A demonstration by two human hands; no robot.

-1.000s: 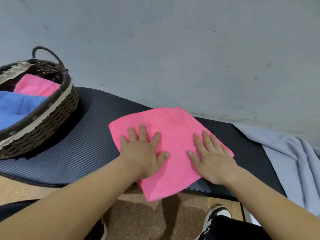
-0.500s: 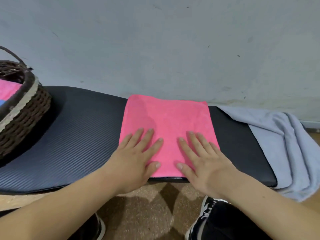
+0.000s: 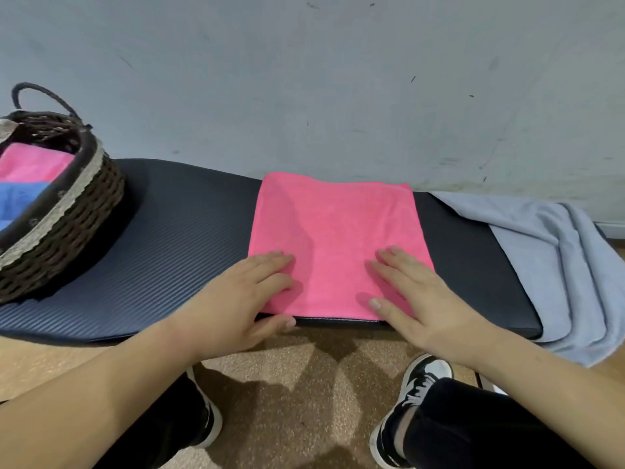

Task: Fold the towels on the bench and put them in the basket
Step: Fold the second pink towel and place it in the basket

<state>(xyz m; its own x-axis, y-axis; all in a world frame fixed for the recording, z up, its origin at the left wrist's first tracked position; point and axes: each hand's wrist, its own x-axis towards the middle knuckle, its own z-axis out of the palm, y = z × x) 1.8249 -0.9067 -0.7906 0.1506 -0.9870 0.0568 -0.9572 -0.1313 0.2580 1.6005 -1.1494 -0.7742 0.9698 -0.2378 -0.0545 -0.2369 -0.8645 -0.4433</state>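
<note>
We have stored towels (image 3: 32, 164) in the basket (image 3: 77, 211) at nine o'clock. Our left hand (image 3: 236, 299) and right hand (image 3: 422, 299) lie flat, gripping nothing, on the pink towel (image 3: 334, 225). The grey towel (image 3: 548, 252) at three o'clock waits.

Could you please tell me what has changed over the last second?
The pink towel was turned square on the bench, its corner no longer overhanging. Left hand and right hand slid apart towards its near corners. Both still press flat; basket, grey towel unmoved.

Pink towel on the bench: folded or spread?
Spread flat: the pink towel lies smooth on the bench, no fold visible.
</note>
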